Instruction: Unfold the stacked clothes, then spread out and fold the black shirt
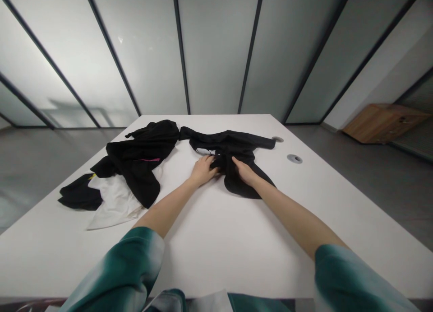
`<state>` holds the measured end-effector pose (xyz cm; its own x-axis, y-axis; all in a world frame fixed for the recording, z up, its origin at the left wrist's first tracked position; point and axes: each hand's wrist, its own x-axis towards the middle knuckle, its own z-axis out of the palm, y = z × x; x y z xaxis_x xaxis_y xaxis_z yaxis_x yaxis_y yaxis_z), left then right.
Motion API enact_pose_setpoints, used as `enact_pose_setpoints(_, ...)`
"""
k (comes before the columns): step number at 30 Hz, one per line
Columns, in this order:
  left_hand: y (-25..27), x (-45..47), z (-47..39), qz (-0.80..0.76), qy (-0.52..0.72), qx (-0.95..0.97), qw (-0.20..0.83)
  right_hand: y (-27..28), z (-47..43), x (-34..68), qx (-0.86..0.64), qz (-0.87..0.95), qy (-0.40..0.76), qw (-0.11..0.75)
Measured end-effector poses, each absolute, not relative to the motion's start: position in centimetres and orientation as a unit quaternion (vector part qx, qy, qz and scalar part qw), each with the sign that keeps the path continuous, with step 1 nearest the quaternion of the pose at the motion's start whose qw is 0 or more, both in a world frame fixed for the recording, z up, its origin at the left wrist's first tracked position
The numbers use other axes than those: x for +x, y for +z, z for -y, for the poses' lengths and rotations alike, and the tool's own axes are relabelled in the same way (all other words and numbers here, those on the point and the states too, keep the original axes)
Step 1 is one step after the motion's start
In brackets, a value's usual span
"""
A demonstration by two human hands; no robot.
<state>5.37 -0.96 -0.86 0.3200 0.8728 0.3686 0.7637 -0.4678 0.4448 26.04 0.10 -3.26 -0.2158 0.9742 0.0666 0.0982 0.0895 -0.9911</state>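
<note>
Black garment (233, 141): lying mostly beyond fingers (208, 160), roughly paralleling table's (216, 253) far edge.
Left hand (202, 171), right hand (246, 173): both touching.
Grip: not showing.

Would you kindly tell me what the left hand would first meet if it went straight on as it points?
The left hand would first meet more of the black garment that it seems to be touching, though the exact depth is unclear.

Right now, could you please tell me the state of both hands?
Left hand: touching the black garment; grip cannot be told.
Right hand: on the same garment, partly hidden by it; grip cannot be told.
</note>
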Motion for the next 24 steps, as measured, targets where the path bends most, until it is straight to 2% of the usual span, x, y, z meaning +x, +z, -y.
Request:
enact_pose_setpoints(4, -0.7, 4.6, -0.1, -0.493, 0.41, 0.737, 0.212, -2.9, 0.0, 26.4, -0.438, 0.661, 0.459, 0.402)
enact_pose_setpoints(6, -0.2, 3.7, -0.8, -0.497, 0.485, 0.662, 0.283, -2.5, 0.1, 27.2, -0.481, 0.717, 0.357, 0.357)
enact_pose_setpoints(9, 1.5, 1.8, -1.2, -0.501, 0.534, 0.587, 0.347, -2.0, 0.2, 28.4, -0.551, 0.782, 0.171, 0.238)
enact_pose_setpoints(11, 3.2, 0.6, -1.0, -0.487, 0.492, 0.612, 0.383, -1.8, 0.2, 29.0, -0.579, 0.792, 0.086, 0.173)
enact_pose_setpoints(13, 5.2, -0.6, -0.2, -0.47, 0.386, 0.676, 0.416, -1.6, 0.3, 29.3, -0.601, 0.784, 0.046, 0.147)
enact_pose_setpoints(17, 8.8, -2.4, 1.5, -0.42, 0.151, 0.76, 0.473, -1.0, 0.2, 29.7, -0.624, 0.758, 0.006, 0.187)
enact_pose_setpoints(19, 9.7, -2.8, 1.9, -0.409, 0.126, 0.753, 0.499, -0.9, 0.1, 29.9, -0.625, 0.751, -0.017, 0.213)
enact_pose_setpoints(21, 9.7, -2.7, 1.6, -0.453, 0.166, 0.737, 0.473, -1.0, -0.1, 30.1, -0.617, 0.755, -0.032, 0.221)
enact_pose_setpoints(24, 7.7, -1.6, 0.4, -0.579, 0.199, 0.73, 0.303, -1.2, -0.2, 30.3, -0.602, 0.775, -0.027, 0.189)
